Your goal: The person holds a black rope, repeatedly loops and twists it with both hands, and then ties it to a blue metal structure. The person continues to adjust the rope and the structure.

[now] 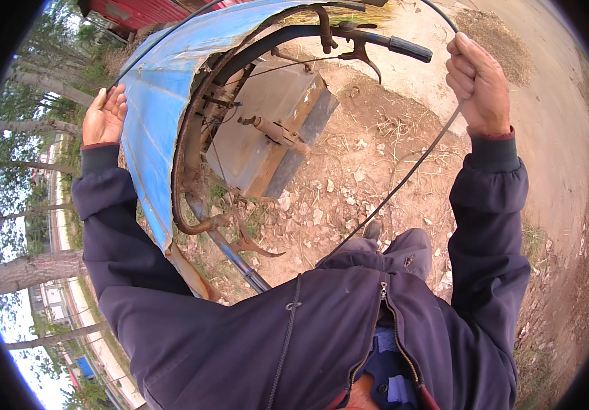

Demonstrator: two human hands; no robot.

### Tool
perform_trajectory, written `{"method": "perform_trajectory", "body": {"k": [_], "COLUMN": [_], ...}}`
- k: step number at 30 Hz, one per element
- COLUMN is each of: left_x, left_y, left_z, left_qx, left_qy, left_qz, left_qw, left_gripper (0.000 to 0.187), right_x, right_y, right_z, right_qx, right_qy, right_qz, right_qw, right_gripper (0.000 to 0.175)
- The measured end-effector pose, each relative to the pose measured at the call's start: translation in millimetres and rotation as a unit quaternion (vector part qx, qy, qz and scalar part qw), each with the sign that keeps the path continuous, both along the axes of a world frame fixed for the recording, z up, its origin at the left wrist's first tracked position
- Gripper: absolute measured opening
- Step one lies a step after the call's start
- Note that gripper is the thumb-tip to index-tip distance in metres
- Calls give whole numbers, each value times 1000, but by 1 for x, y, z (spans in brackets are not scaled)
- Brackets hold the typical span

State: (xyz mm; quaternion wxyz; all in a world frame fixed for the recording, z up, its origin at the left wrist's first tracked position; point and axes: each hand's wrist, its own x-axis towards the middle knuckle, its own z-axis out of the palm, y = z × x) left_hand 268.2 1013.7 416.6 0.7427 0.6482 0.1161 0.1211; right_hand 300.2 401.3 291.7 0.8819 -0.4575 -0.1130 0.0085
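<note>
A long black cable (407,177) passes through my right hand (476,84), whose fingers are closed on it. From there one length runs up out of the picture, the other down towards my trousers. At the upper left, my left hand (104,115) has the end part of a dark cable between thumb and fingers. Between my hands stands a machine with a rusty curved metal frame (177,169) and a blue sheet-metal cover (145,113). Its handlebar has a black ribbed grip (409,49) and a rusty lever (361,55). A second lever (256,247) is near my body.
A weathered box (274,128) sits within the machine's frame. Dry leaves and straw (325,205) litter the bare soil. Behind are a red corrugated metal structure (135,13) and, to the left, several tree trunks (33,269). A heap of dry plant matter (499,46) lies at the upper right.
</note>
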Motion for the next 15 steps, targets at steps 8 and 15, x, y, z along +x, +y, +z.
{"method": "perform_trajectory", "body": {"k": [8,15], "left_x": [12,20], "left_y": [-39,-58], "left_z": [-15,-3], "left_qx": [100,202], "left_qy": [110,250], "left_qz": [7,-24], "left_qw": [989,947], "left_gripper": [29,34], "right_x": [66,138], "right_y": [-28,-47], "right_z": [16,26], "right_qx": [-44,-79], "right_qy": [8,9], "right_qz": [-15,21], "right_qw": [999,997], "right_gripper": [22,20]}}
